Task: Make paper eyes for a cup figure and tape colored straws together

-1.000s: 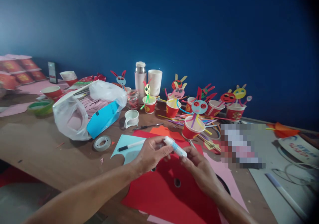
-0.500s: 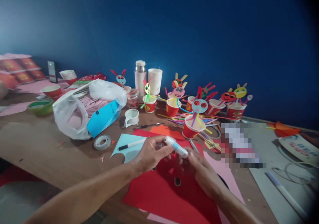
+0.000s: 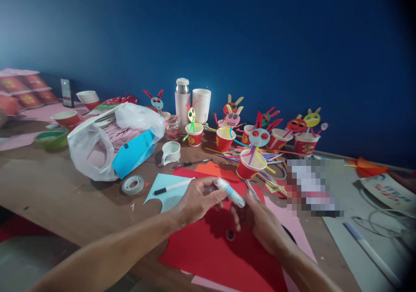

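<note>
My left hand [image 3: 198,200] pinches a white glue stick [image 3: 230,191] with a pale blue band between thumb and fingers. The stick tilts down to the right above red paper [image 3: 221,257]. Just right of its lower end is my right hand [image 3: 261,218], thumb and fingers apart, with nothing seen in it. A small dark round piece [image 3: 230,235] with a pale edge lies on the red paper below the hands. Beside my left hand, a black-capped white marker [image 3: 173,186] rests on light blue paper [image 3: 159,201].
Paper cups with straw-and-paper figures, such as the blue-faced one [image 3: 259,137], stand along the back. To the left are a plastic bag [image 3: 92,153] of paper pieces and a tape roll [image 3: 133,185]. A white mug [image 3: 170,153] and a flask [image 3: 182,103] stand behind.
My right hand has come away from the lower end of the glue stick, and its fingers have spread. My left hand still holds the stick in nearly the same place.
</note>
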